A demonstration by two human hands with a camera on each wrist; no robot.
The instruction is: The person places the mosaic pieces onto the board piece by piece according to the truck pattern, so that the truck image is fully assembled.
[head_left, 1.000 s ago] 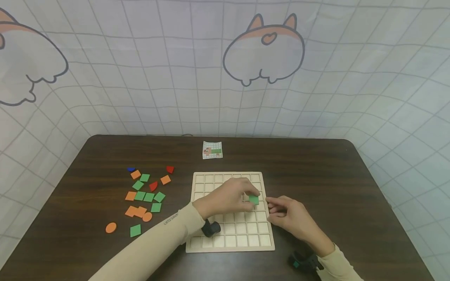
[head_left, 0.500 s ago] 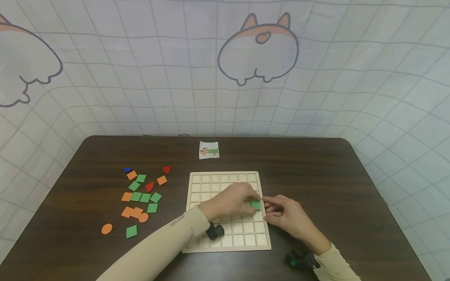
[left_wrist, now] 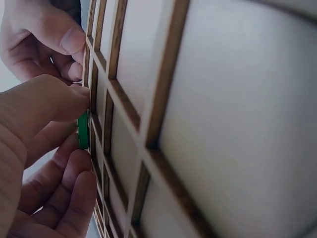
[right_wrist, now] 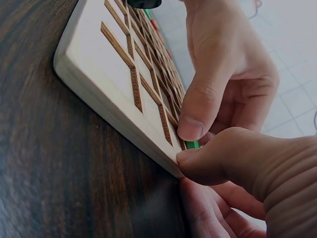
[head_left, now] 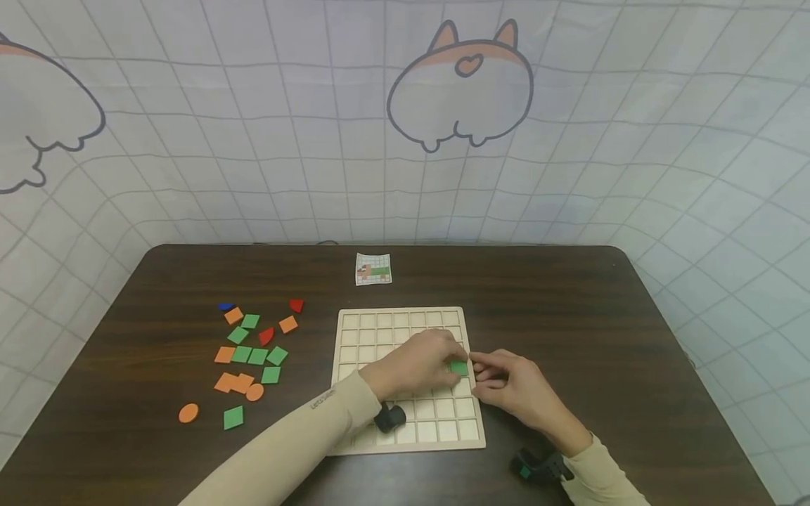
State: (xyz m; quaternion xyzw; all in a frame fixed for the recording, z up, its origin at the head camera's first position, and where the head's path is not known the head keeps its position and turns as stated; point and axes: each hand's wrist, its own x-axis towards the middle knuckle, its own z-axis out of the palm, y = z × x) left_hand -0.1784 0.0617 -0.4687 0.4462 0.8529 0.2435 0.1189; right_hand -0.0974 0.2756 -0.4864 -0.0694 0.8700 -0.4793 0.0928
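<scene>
Nearest, cream cloth sleeves (head_left: 285, 443) ended at wrists carrying dark devices (head_left: 534, 466), above a dark brown table (head_left: 569, 295) streaked with wood grain. The pale wooden board (head_left: 446, 430) had a smooth rim, a rounded corner and thin raised strips dividing it into square cells, their sides darker brown. The right hand (head_left: 515, 385) gripped the board's right edge, thumb on the rim, fingers against the side. The left hand (head_left: 420, 364) pinched a green tile (head_left: 458, 368) at the board's right-hand column; the tile was flat, square, plain and thin-edged, but whether it sat fully down in its cell could not be told. To the left lay loose flat pieces: orange discs (head_left: 188, 412), green squares (head_left: 233, 417), orange squares (head_left: 224, 354), red wedge-like pieces (head_left: 266, 336) and a blue sliver (head_left: 226, 306). Beyond the board rested a small printed card (head_left: 373, 270), and behind the table hung a pale, grid-lined backdrop (head_left: 354, 105) with rounded cartoon animals
</scene>
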